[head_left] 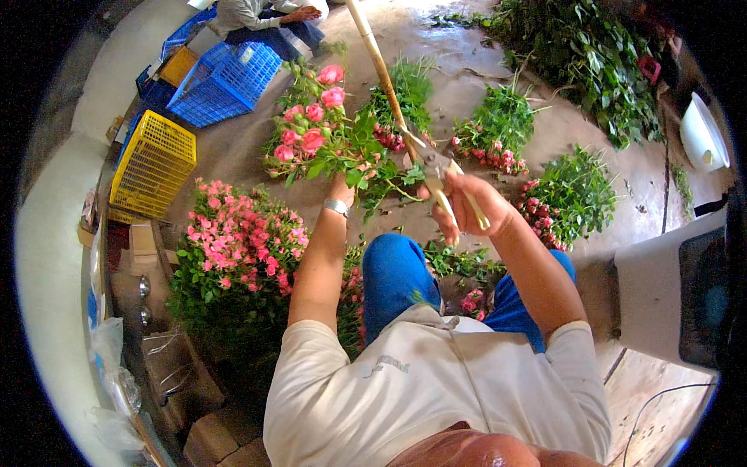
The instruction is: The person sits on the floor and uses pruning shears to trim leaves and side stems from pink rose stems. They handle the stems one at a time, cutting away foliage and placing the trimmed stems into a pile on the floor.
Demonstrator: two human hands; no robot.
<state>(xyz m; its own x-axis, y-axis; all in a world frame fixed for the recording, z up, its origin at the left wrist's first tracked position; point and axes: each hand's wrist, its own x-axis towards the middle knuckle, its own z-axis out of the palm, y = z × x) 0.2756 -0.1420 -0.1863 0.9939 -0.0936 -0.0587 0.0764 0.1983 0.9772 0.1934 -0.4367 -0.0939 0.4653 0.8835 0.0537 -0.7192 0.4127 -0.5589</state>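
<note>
My left hand (342, 190), with a watch at the wrist, is closed round the stems of pink roses (313, 128); leaves hide part of the fingers. The blooms lean up and left, with leafy shoots hanging to the right. In my right hand (476, 199) is a pair of pruning shears (436, 180) with cream handles, spread apart, the blades pointing up and left toward the leafy stems. A long wooden stick (381, 70) slants down from the top edge, its lower end near the shear blades. To the left of my left forearm stands a large mass of pink roses (241, 237).
Rose bundles lie on the floor ahead: one bundle (498, 128) ahead, another (572, 198) to the right. Blue (226, 84) and yellow crates (153, 163) stand left. A person (268, 19) sits behind them. Cut foliage (583, 62) and a white basin (704, 134) are far right.
</note>
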